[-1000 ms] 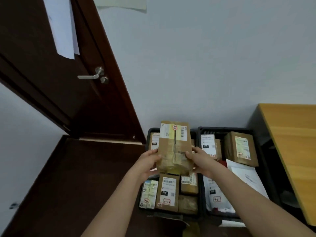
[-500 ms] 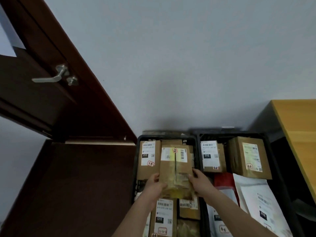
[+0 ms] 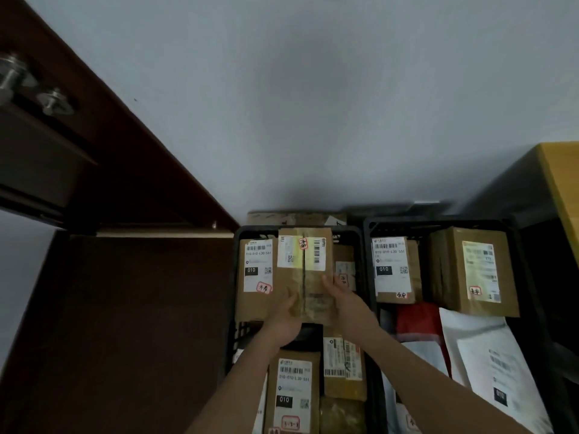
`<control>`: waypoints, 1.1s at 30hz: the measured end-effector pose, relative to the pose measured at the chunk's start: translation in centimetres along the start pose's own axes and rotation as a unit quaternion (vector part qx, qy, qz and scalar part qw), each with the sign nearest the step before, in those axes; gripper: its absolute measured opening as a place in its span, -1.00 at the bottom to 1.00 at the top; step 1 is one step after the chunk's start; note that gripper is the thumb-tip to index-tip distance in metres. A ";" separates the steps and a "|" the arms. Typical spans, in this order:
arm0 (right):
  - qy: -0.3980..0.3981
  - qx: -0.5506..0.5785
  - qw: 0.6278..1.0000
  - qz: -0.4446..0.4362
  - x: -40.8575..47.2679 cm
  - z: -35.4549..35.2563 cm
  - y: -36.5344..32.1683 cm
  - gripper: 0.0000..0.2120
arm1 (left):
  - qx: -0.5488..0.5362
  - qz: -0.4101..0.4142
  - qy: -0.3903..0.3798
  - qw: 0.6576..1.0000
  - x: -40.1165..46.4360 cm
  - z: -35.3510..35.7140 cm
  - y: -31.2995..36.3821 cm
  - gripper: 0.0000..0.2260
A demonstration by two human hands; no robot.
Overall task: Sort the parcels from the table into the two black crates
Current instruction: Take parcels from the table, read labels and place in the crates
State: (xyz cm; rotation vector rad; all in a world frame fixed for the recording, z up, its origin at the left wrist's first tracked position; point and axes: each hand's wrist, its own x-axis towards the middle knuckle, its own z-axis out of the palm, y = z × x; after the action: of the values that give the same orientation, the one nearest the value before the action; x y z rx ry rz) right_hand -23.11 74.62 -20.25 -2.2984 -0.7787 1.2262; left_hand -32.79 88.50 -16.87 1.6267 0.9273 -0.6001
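Two black crates point(image 3: 369, 233) on dark floor point(image 3: 125, 324), grey wall point(image 3: 313, 104), both hands point(image 3: 283, 321) seemingly gripping taped parcel point(image 3: 305, 274)

"010" and "010-010-L30-551" printed on labels of three brown parcels: left crate far-left parcel point(image 3: 254, 278), left crate near parcel point(image 3: 293, 391), right crate far-left parcel point(image 3: 395, 270).

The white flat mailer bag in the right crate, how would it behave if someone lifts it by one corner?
The white mailer bag looks thin and flat, so it would probably sag, not stay stiff. Its smooth surface may slip between fingers. It leans over other parcels in the right crate, so lifting it might shift them.
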 end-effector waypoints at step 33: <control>0.217 -0.038 0.972 0.077 -21.2 -2.3 -6.3 -0.15 | 0.300 0.147 0.128 0.934 -16.5 2.0 4.5 -0.13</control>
State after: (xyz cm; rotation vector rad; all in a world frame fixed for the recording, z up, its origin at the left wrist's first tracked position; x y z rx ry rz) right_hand -32.53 65.41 -2.28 -2.5974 -0.5023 0.7118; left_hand -38.22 81.96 -1.86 2.3896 0.6905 -0.4938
